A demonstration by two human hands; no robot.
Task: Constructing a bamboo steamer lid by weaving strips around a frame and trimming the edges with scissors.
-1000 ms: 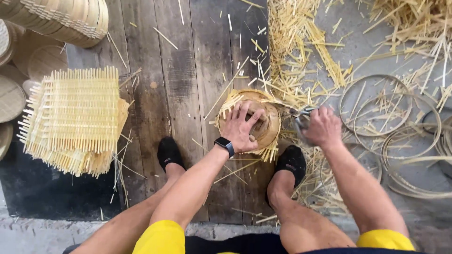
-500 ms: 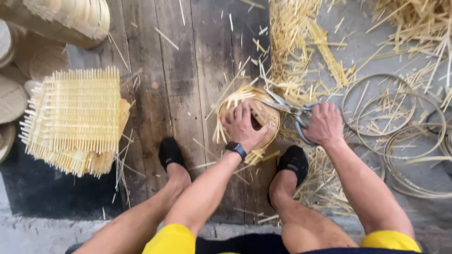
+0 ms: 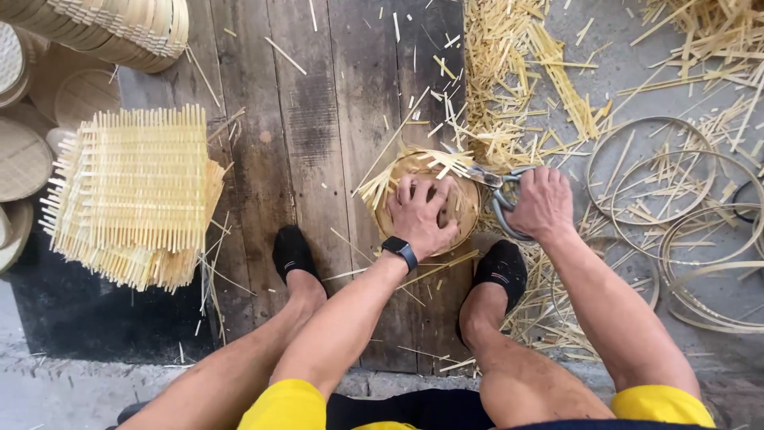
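Note:
My left hand point(image 3: 423, 213), with a dark watch on its wrist, lies spread flat on a small round woven bamboo tray point(image 3: 465, 209) on the wooden boards, pressing it down. Loose strip ends stick out past the tray's rim at the top and left. My right hand point(image 3: 544, 203) grips the loops of metal scissors point(image 3: 492, 181), and the blades reach the tray's upper right edge among the protruding strips. Both feet in black socks rest on the boards below the tray.
A stack of square woven bamboo mats point(image 3: 135, 195) lies at the left. Finished round trays point(image 3: 24, 159) and stacked baskets point(image 3: 119, 28) fill the top left. Bamboo hoops point(image 3: 676, 199) and heaps of cut strips point(image 3: 517, 80) cover the ground at the right.
The scissors have moved along the tray's upper rim, and my left hand has shifted its spread on the tray. The view sits slightly differently over the boards.

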